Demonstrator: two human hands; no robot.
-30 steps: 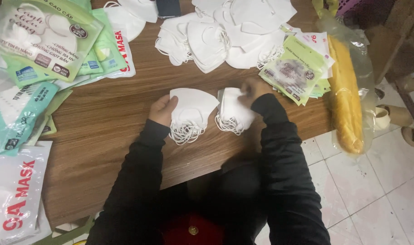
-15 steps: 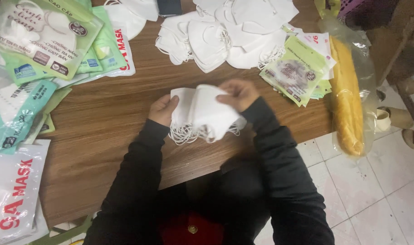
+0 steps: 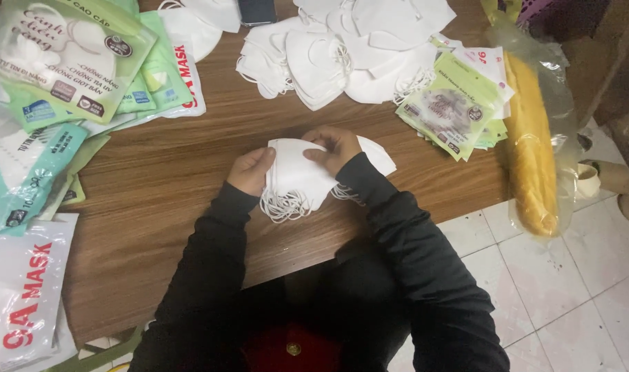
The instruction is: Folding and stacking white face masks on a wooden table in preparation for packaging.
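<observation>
While both hands, left (image 3: 251, 170) and right (image 3: 335, 147), pinch small stack of white folded fabric masks (image 3: 297, 176) near surface (image 3: 163, 186) front edge: light, floppy, slippery layers; grip folded edges, ear loops dangle.

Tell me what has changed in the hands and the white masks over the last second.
The right hand carried its small stack leftward onto the left hand's stack; both hands now grip one merged stack of white masks, ear loops hanging toward the person. One mask lies behind the right wrist. The mask pile, packets and wooden table stayed put.

Green packets (image 3: 66, 62) left (white-backed), green labels (image 3: 455, 103) right.
</observation>
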